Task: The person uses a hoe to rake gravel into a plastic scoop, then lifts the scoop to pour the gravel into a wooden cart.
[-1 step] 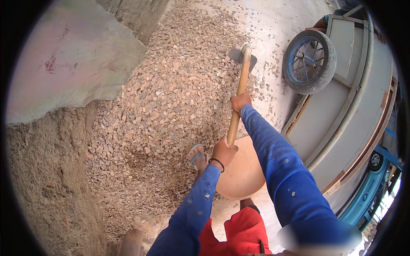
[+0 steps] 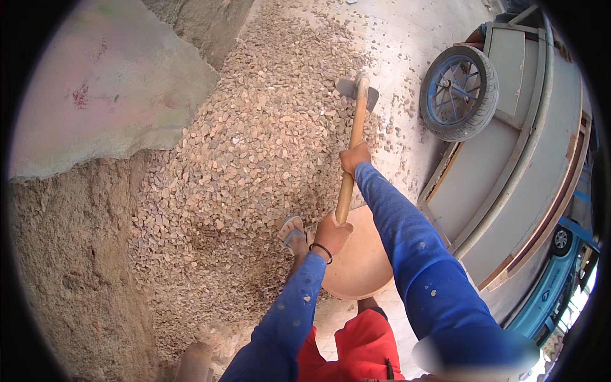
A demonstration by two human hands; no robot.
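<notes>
Both of my hands grip the wooden handle of a hoe [image 2: 359,121]. My left hand [image 2: 333,233] is closed round its near end, a dark band at the wrist. Farther up the handle, my right hand [image 2: 355,158] is wrapped round it. The hoe's grey metal blade [image 2: 347,88] rests at the right edge of a gravel heap [image 2: 254,146], partly among the stones. Beneath my hands, between my feet, sits a wide, shallow tan basin [image 2: 359,264], partly covered by my left hand and right arm; no stones show inside it.
My sandalled foot [image 2: 293,232] stands on the gravel. Left lie a sand bank [image 2: 70,254] and a pale slab or sheet [image 2: 108,95]. At right stands a grey cart [image 2: 458,197] with a spoked wheel [image 2: 459,92]. A blue vehicle [image 2: 541,293] is beyond it.
The hoe blade has shifted slightly toward me and to the left along the gravel's edge. My hands have moved a little the same way, still gripping the handle.
</notes>
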